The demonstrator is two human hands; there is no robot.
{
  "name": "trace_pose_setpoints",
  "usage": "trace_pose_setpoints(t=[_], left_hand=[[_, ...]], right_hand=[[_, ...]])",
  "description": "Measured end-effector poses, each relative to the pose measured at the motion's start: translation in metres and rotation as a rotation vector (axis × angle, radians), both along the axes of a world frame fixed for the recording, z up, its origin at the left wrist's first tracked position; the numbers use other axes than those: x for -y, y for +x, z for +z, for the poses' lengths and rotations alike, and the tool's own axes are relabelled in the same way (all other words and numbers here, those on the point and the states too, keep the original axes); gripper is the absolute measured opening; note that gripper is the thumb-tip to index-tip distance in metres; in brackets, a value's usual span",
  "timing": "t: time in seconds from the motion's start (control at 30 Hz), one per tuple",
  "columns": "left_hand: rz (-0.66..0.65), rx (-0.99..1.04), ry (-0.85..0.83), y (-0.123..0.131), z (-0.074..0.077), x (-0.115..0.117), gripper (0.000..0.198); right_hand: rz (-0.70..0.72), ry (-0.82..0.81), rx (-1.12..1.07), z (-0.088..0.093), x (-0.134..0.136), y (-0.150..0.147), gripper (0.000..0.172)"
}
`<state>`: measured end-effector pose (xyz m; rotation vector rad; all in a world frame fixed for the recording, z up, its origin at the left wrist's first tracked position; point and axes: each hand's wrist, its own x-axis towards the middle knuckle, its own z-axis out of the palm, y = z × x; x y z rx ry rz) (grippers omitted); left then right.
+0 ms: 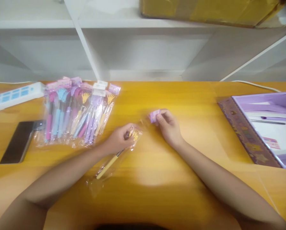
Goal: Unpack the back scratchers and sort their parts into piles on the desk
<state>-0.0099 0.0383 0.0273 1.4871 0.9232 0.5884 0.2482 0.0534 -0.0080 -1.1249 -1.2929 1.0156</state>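
A yellow back scratcher with a hand-shaped head lies slanted in a clear plastic bag. My left hand is closed round it just below the head, fingers wrapped about bag and shaft. To the right, my right hand pinches a small pink-purple card label between thumb and fingers, slightly above the table. The two hands are apart, and blur beside the label hides whether anything else hangs from it. At the left, several bagged back scratchers in pink, blue, purple and yellow lie in an overlapping pile, with labels at their tops.
A dark phone lies left of the pile, below a white power strip. On the right sits an open purple box with papers and a pen inside. White shelving borders the table's back; a taped cardboard box rests on it.
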Motion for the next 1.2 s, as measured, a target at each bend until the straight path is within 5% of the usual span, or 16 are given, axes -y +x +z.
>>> trace_pose_setpoints(t=[0.07,0.23,0.3,0.4,0.6,0.7,0.83,1.0,1.2], left_hand=[[0.092,0.139,-0.019,0.000,-0.004,-0.003,0.034],[0.346,0.390,-0.210,-0.001,-0.012,-0.010,0.042],[0.380,0.421,-0.270,-0.001,-0.013,-0.011,0.046],[0.314,0.418,-0.264,0.001,-0.013,-0.010,0.049],[0.061,0.414,-0.181,0.007,-0.013,-0.007,0.056],[-0.107,0.447,-0.240,0.003,-0.011,-0.004,0.060],[-0.395,0.446,-0.467,-0.003,-0.007,0.005,0.054],[-0.486,0.319,-0.506,-0.005,-0.005,0.009,0.047],[-0.524,0.406,-0.513,-0.009,-0.003,0.005,0.053]], right_hand=[[0.012,-0.043,-0.056,0.000,-0.001,0.004,0.038],[0.532,0.077,0.374,0.019,0.010,0.005,0.041],[0.577,0.149,0.447,0.026,0.017,-0.001,0.046],[0.496,0.108,0.367,0.029,0.023,-0.014,0.053],[0.431,-0.220,-0.018,0.031,0.024,-0.039,0.051],[0.229,-0.245,-0.154,0.043,0.026,-0.038,0.052],[0.042,-0.115,-0.130,0.068,0.026,-0.025,0.045],[-0.036,0.020,0.086,0.100,0.015,-0.008,0.046],[-0.314,0.560,0.514,0.170,0.013,0.011,0.046]])
